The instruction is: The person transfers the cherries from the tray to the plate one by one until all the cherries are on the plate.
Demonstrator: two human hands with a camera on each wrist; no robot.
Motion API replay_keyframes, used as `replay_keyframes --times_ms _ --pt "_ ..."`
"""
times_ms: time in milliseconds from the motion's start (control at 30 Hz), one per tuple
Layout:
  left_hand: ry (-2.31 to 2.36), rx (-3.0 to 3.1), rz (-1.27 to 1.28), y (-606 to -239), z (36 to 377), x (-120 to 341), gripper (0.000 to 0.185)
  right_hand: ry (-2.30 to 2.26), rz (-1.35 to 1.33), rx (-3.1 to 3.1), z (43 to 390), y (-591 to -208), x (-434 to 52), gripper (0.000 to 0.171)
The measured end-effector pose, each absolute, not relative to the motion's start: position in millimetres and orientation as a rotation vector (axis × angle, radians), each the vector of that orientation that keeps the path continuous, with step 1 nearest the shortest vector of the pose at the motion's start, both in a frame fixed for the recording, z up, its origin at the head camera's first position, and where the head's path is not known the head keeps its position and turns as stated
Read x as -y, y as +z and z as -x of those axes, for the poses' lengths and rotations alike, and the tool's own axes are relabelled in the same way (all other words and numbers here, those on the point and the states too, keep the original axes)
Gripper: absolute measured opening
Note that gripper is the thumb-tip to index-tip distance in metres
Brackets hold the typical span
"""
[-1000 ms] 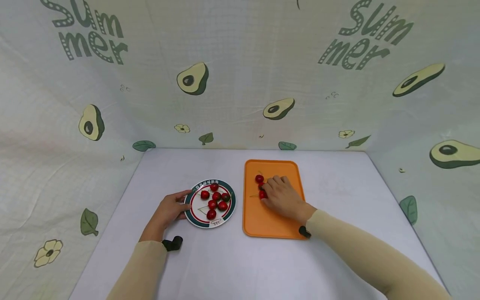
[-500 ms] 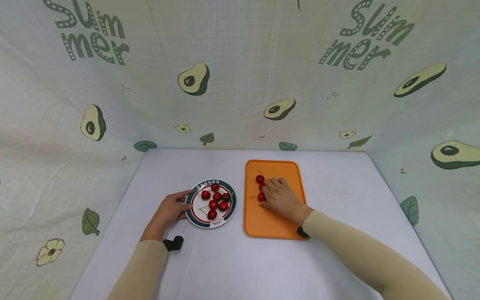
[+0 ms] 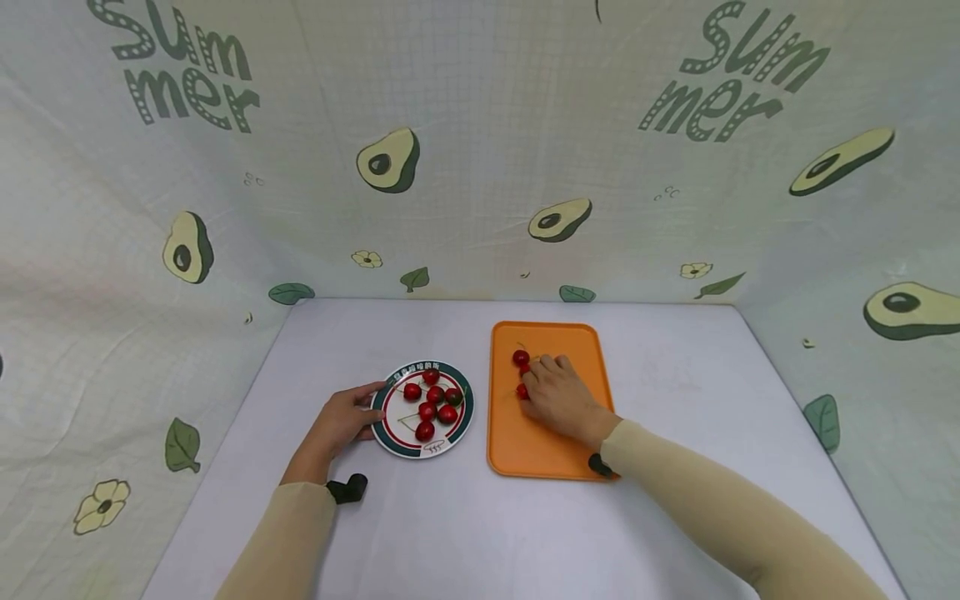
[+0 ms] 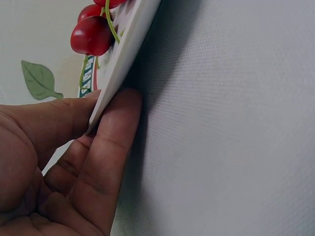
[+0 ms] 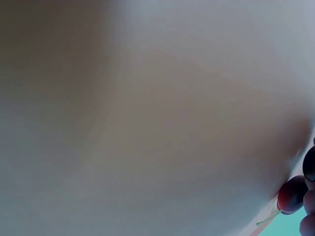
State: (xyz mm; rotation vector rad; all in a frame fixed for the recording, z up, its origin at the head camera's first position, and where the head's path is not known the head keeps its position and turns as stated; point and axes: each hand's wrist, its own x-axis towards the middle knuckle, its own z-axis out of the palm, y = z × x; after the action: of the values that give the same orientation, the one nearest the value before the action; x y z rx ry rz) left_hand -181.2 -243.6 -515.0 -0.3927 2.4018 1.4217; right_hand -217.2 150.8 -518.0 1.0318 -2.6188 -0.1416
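Note:
My left hand (image 3: 342, 417) grips the left rim of a round plate (image 3: 400, 451), thumb on top and fingers underneath, as the left wrist view shows. The plate has a dark green border and carries several red cherries (image 3: 425, 431) with stems. Over the orange tray (image 3: 517, 454) my right hand (image 3: 562, 400) is bent down, its fingers at a cherry (image 3: 522, 391) that it seems to pinch; the thumb is mostly hidden. Two more cherries lie beyond it, the far one (image 3: 521, 357) untouched. At the right wrist view's edge, fingertips (image 5: 309, 201) meet a dark red cherry (image 5: 292, 195).
Plate and tray stand side by side on a white table (image 3: 450, 533), with a narrow gap between them. A pale cloth (image 3: 465, 167) printed with avocados and leaves hangs behind the table and at both sides.
The right hand has shifted slightly left on the tray, and the near cherry has moved a little left with it. The left hand keeps its grip on the plate.

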Motion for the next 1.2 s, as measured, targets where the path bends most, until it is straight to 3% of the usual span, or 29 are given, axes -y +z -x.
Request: replay_keyframes --times_ms 500,833,1200 --pt "1.435 -2.409 0.391 -516 181 247 0.059 -0.058 -0.954 2.598 235 -504 -134 0.038" --pt "1.447 -2.394 0.408 -520 179 250 0.060 -0.062 -1.012 2.581 248 -489 -94 0.031" --pt "1.445 -2.391 0.402 -519 181 247 0.060 -0.056 -1.067 2.672 250 -486 -52 0.035"
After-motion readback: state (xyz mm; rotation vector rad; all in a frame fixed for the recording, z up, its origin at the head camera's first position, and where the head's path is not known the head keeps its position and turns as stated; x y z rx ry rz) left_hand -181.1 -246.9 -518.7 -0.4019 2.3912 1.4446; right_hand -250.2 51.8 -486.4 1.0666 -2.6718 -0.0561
